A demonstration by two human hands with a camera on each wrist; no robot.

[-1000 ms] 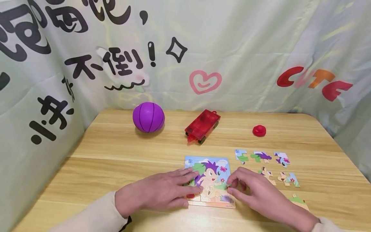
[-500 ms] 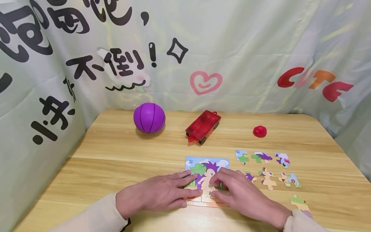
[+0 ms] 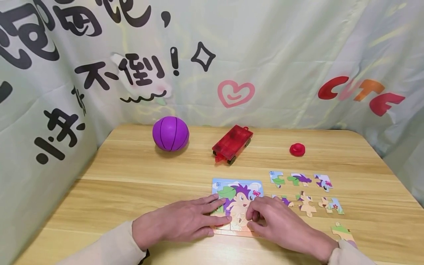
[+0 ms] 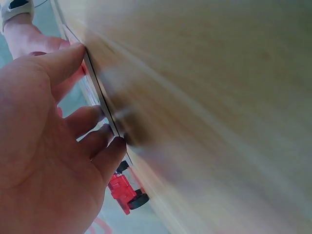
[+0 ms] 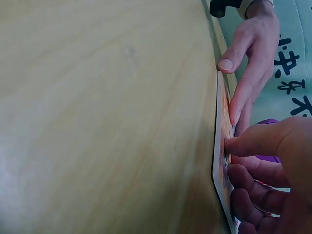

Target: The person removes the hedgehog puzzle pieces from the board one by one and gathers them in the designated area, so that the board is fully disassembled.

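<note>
A square jigsaw board [image 3: 225, 182] with a purple-haired hedgehog picture lies flat on the table in the head view. My left hand [image 3: 180, 221] rests on its left part, fingers spread and extended. In the left wrist view, the fingertips meet the edge of the board [image 4: 100, 92]. My right hand [image 3: 281, 224] is over the board's lower right part, thumb and fingers bent. The right wrist view has its thumb tip [image 5: 231, 145] right at the board's face; I cannot tell whether a piece is pinched there. Several loose jigsaw pieces [image 3: 307, 204] lie to the right.
Behind the board stand a purple ball [image 3: 170, 134] and a red toy wagon [image 3: 232, 142]. A small red hat-shaped thing [image 3: 297, 149] sits farther right. One loose jigsaw piece [image 3: 342, 232] lies beside my right forearm. A printed curtain [image 3: 281, 55] rises along the table's back edge.
My right hand has moved left from the board's right edge onto its picture, then slightly back to the right. The left hand stays in place.
</note>
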